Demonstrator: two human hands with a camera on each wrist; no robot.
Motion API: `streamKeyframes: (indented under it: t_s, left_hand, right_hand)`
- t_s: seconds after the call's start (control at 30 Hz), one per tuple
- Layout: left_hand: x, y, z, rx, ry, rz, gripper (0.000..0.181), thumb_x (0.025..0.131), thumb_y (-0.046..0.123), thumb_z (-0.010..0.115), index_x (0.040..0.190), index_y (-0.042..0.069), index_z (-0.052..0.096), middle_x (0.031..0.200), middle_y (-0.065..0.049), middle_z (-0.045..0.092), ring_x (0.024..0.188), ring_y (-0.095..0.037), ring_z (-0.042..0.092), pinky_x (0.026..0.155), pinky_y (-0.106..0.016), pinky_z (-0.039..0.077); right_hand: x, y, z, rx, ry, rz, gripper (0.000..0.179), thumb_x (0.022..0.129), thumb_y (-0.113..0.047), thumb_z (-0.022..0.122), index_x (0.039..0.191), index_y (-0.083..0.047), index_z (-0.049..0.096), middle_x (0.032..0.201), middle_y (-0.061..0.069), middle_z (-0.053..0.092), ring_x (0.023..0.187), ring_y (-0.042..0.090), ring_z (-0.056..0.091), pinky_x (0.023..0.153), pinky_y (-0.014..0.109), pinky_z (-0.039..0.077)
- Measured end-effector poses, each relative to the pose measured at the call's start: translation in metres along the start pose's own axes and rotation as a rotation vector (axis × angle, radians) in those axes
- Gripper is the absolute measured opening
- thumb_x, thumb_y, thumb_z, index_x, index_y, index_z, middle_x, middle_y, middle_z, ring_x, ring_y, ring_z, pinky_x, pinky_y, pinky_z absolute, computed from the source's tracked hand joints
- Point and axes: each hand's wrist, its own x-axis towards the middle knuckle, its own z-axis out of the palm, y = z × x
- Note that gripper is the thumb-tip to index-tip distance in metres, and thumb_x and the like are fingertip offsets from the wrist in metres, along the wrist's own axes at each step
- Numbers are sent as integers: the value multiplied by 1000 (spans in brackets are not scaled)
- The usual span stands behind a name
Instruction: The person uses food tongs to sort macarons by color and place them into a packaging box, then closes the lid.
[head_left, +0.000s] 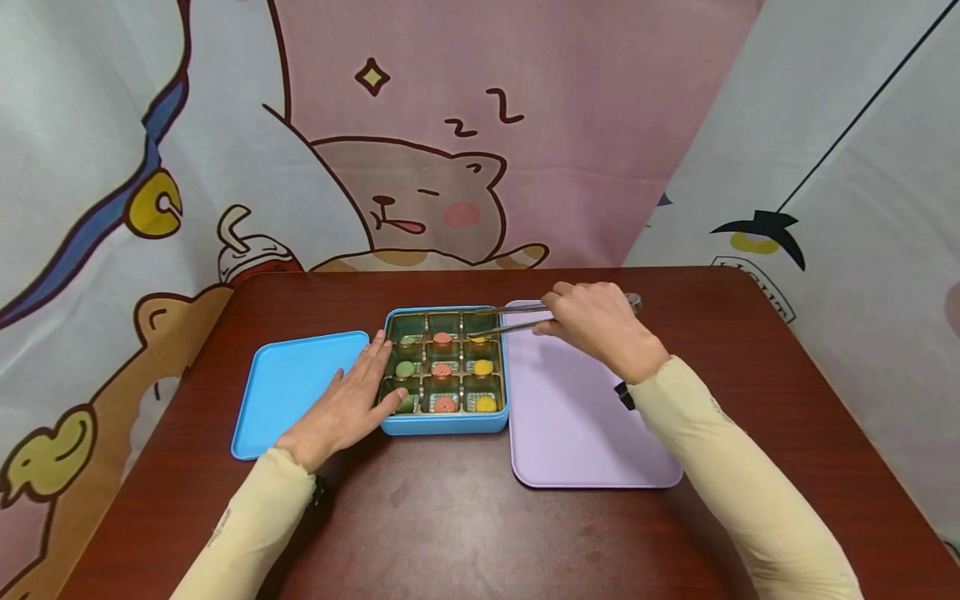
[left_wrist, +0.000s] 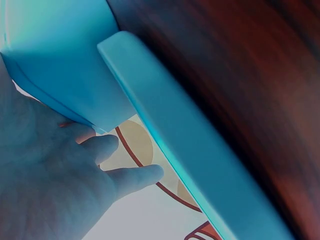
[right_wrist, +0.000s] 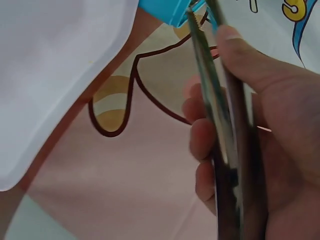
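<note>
A blue box [head_left: 446, 426] stands in the middle of the table, with a gold compartmented insert holding small round green pieces [head_left: 405, 369], pink pieces [head_left: 442, 369] and yellow pieces [head_left: 483, 367] in columns. My left hand [head_left: 341, 410] rests along the box's left side, fingers extended on the rim and thumb over the near-left compartment. In my right hand [head_left: 600, 325], above the lavender tray, I grip metal tongs [right_wrist: 212, 100]. Their arms stand apart and reach left over the box's far-right compartment, the lower tip overlapping a yellow piece there in the head view.
A flat blue lid [head_left: 300, 387] lies left of the box. To the right, a lavender tray [head_left: 592, 454] sits close against it. Everything is on a dark brown table [head_left: 450, 533], with a printed cartoon cloth [head_left: 600, 108] hanging behind its far edge.
</note>
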Motion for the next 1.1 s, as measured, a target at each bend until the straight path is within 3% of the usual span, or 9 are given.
streamKeyframes:
  t_s: [0.17, 0.33, 0.7, 0.9, 1.1]
  left_hand:
    - [0, 0, 0, -1, -4, -1, 89, 105, 59, 47, 167, 5, 11, 174, -9, -1, 159, -35, 9, 117, -73, 17]
    - [1, 1, 1, -8, -3, -2, 90, 105, 60, 46, 167, 5, 11, 174, -9, -1, 159, -35, 9, 117, -73, 17]
    - [-2, 0, 0, -12, -9, -5, 89, 106, 59, 45, 166, 3, 10, 174, -10, -2, 158, -36, 9, 117, -73, 17]
    - [-2, -2, 1, -12, -4, -1, 88, 106, 59, 44, 166, 3, 11, 174, -10, -2, 158, -38, 10, 116, -74, 16]
    - [-1, -1, 1, -14, -5, 3, 88, 106, 58, 45, 166, 2, 11, 174, -11, -2, 158, -38, 10, 116, -74, 16]
  right_hand:
    - [-21, 7, 5, 95, 43, 21, 47, 90, -45, 80, 110, -2, 75, 88, 9, 68, 64, 24, 65, 49, 40, 52]
    - [-44, 10, 8, 192, 64, 85, 53, 92, -45, 78, 119, 0, 71, 97, 11, 69, 79, 25, 68, 60, 44, 57]
    - [-84, 14, 13, 232, 213, 115, 50, 87, -41, 81, 119, -3, 73, 91, 6, 68, 71, 20, 66, 52, 42, 53]
    - [-105, 19, 12, 234, 247, 133, 43, 84, -29, 83, 117, -2, 73, 89, 6, 64, 64, 17, 56, 50, 37, 48]
    - [-129, 29, 7, 285, 251, 222, 43, 81, -22, 88, 117, -4, 72, 87, 3, 63, 67, 13, 52, 54, 35, 46]
